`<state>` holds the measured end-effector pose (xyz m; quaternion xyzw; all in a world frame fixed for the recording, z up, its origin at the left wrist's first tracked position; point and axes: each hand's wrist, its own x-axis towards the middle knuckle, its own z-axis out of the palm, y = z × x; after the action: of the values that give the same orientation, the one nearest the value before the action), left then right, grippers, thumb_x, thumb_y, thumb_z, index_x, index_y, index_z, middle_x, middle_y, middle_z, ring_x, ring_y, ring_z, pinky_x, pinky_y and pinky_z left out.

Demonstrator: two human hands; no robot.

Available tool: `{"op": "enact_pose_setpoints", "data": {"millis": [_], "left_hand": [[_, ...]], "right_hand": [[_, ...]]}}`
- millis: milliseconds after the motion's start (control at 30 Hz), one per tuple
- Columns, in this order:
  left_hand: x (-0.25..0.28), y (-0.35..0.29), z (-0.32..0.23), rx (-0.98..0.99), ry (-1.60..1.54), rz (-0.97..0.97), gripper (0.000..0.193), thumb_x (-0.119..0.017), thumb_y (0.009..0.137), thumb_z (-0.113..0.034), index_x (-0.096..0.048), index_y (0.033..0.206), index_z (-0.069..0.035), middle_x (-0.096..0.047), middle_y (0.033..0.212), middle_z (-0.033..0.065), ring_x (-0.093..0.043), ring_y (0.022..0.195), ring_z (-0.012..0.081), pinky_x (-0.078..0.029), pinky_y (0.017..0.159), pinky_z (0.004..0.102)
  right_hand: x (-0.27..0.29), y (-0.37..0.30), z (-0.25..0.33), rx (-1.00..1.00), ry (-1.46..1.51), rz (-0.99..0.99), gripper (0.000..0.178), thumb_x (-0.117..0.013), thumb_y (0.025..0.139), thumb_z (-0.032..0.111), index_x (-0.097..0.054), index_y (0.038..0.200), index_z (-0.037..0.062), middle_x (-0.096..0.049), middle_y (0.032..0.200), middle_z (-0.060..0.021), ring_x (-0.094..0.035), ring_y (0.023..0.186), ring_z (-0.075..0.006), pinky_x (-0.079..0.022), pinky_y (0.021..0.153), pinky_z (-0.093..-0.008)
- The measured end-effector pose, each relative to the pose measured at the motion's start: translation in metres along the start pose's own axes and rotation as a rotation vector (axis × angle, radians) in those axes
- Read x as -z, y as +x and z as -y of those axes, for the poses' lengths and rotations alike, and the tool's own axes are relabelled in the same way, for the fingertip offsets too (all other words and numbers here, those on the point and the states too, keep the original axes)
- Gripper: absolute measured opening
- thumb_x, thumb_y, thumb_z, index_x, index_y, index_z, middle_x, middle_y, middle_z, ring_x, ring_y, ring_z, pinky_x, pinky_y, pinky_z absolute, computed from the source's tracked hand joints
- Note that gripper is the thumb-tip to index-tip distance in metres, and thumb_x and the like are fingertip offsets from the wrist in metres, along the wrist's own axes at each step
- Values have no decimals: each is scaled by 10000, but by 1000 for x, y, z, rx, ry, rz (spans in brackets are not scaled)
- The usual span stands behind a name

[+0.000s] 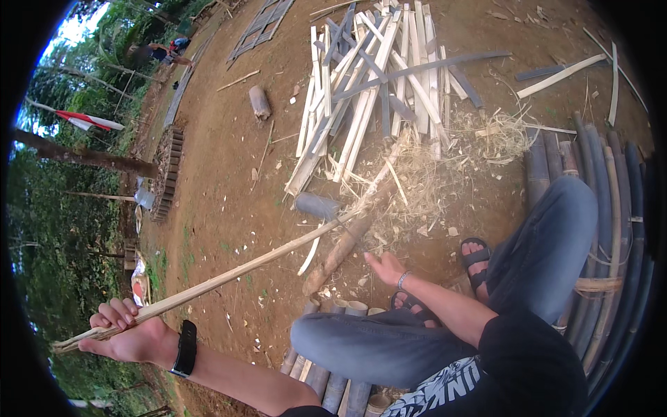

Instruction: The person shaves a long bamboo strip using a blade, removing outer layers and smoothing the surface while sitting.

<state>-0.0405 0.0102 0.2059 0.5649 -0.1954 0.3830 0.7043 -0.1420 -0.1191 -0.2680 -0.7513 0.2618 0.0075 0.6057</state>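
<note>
My left hand [128, 333], with a black watch on the wrist, grips the near end of a long pale bamboo strip [229, 274]. The strip runs up and to the right toward a short wooden log [340, 250] lying on the dirt among shavings. My right hand [385, 267], with a bracelet on the wrist, hovers open just right of the log and holds nothing. I sit with bent knees in blue jeans [549, 250] and sandals [476, 260].
A pile of split bamboo strips [375, 83] lies ahead. Dark bamboo poles [611, 208] are stacked at the right, and cut bamboo tubes [333, 379] lie under my legs. A small log [259, 102] and a grey tube piece [316, 206] rest on the dirt. A person [170, 50] crouches far off.
</note>
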Motion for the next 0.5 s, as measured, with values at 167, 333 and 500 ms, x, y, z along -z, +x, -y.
{"op": "enact_pose_setpoints", "data": {"millis": [167, 333, 500], "left_hand": [[3, 0, -7, 9, -41, 7, 554, -300, 946, -593, -355, 650, -128, -280, 516, -1, -265, 444, 108, -223, 428, 223], [0, 3, -7, 20, -28, 56, 554, -293, 951, -584, -353, 644, -127, -283, 515, -1, -269, 443, 104, -235, 427, 222], [7, 7, -6, 7, -36, 74, 558, -295, 948, -590, -341, 636, -130, -284, 516, 0, -266, 438, 104, -215, 399, 227]], "right_hand": [[14, 24, -14, -348, 160, 151, 802, -429, 863, 644, -486, 536, -86, -486, 500, -210, -552, 528, -279, -433, 568, -450], [-6, 22, -44, -187, 55, 34, 830, -425, 841, 683, -520, 542, -85, -539, 532, -203, -604, 570, -324, -455, 611, -468], [5, 27, -19, -221, 66, 75, 784, -420, 833, 703, -491, 494, 0, -517, 492, -128, -578, 500, -250, -457, 529, -412]]}}
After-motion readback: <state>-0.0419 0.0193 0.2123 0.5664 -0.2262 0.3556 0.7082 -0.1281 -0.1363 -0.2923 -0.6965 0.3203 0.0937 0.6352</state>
